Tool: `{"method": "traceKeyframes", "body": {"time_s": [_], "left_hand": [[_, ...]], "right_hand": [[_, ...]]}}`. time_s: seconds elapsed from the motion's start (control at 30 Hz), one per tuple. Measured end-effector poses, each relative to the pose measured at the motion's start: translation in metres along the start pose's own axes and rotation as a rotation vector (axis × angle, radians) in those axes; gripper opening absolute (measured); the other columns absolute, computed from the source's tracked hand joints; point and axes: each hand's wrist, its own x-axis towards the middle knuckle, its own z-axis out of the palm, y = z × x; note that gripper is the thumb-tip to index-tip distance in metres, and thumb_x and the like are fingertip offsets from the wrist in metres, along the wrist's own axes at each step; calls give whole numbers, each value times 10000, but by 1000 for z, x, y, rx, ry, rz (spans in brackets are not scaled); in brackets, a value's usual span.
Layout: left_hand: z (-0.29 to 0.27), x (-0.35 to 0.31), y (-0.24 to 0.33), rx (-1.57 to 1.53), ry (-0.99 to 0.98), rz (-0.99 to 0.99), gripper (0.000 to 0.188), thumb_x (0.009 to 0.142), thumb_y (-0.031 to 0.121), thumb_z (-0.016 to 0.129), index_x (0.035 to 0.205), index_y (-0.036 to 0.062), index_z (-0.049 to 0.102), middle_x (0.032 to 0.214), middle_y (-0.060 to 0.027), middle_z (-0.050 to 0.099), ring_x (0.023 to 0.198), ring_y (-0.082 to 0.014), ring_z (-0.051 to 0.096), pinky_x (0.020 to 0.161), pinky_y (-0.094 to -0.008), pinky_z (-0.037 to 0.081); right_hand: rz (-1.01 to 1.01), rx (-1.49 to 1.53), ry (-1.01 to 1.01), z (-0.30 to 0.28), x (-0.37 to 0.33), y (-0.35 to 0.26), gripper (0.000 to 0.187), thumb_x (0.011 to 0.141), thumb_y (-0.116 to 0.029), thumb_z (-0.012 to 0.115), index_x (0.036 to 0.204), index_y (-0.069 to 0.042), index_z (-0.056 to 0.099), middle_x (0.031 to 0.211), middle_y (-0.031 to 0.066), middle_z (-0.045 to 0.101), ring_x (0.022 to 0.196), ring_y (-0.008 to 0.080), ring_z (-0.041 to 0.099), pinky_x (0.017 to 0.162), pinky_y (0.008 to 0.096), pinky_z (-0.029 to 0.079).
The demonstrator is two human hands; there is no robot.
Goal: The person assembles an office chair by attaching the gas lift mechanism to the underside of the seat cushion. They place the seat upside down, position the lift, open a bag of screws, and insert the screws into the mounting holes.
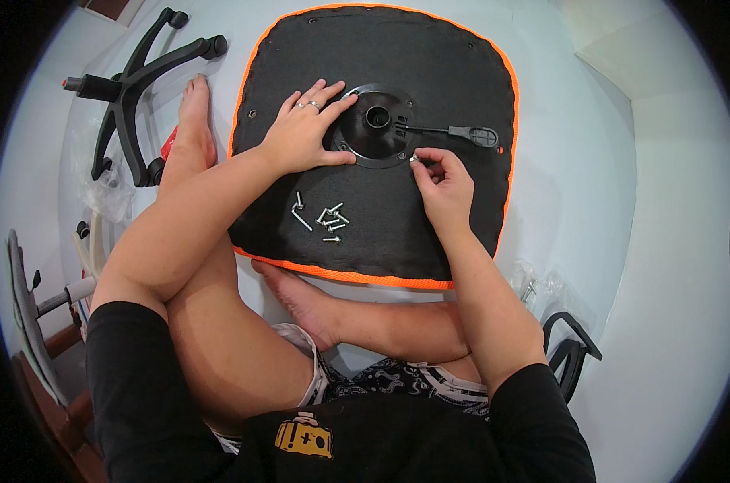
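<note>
A black chair seat with orange edging point(381, 40) lies underside up in front of me. On its middle sits a round black mounting plate point(350, 137) with a central socket and a black lever point(474, 135) pointing right. My left hand point(305, 129) rests with fingers spread, its fingertips and thumb at the plate's left rim. Between the fingertips of my right hand point(445, 187) is a small silver bolt point(414, 158), held by the plate's lower right rim. Its lower part is hard to make out. Nearer me on the seat lie several loose bolts point(331, 222) and an L-shaped hex key point(301, 218).
A black star-shaped chair base with casters point(123, 101) lies on the floor at the upper left, with clear plastic wrapping point(107, 193) below it. More wrapping point(552, 291) and a black curved chair part point(570, 358) are at the lower right. My bare legs flank the seat's near and left sides.
</note>
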Motion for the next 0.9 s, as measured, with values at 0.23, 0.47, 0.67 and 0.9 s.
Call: {"method": "traceKeyframes", "body": {"time_s": [0.23, 0.47, 0.67, 0.9], "left_hand": [[-1, 0, 1, -3, -5, 5, 936, 684, 560, 757, 1462, 233, 351, 1542, -92, 277, 1439, -331, 226, 1143, -554, 193], [-3, -2, 0, -2, -3, 11, 936, 686, 560, 757, 1464, 236, 349, 1544, -95, 273, 1440, -328, 224, 1146, -549, 189], [-2, -2, 0, -8, -2, 7, 946, 684, 579, 753, 1453, 206, 349, 1548, -93, 268, 1440, -324, 224, 1151, -543, 183], [1, -3, -3, -11, 8, 6, 955, 686, 609, 740, 1448, 189, 348, 1552, -97, 263, 1442, -325, 223, 1151, -542, 186]], "right_hand": [[9, 10, 2, -1, 0, 1, 165, 798, -78, 717, 959, -58, 690, 852, 29, 650, 642, 85, 575, 588, 222, 466], [48, 91, 26, 0, 1, 2, 165, 807, -64, 711, 970, -52, 687, 872, 16, 663, 655, 67, 568, 605, 214, 466], [40, 100, 32, 0, 1, 5, 171, 808, -60, 712, 976, -47, 685, 876, 13, 666, 658, 63, 568, 607, 211, 465], [49, 124, 35, 1, 1, 6, 172, 807, -57, 713, 976, -44, 683, 884, 14, 669, 658, 58, 567, 610, 207, 464]]}}
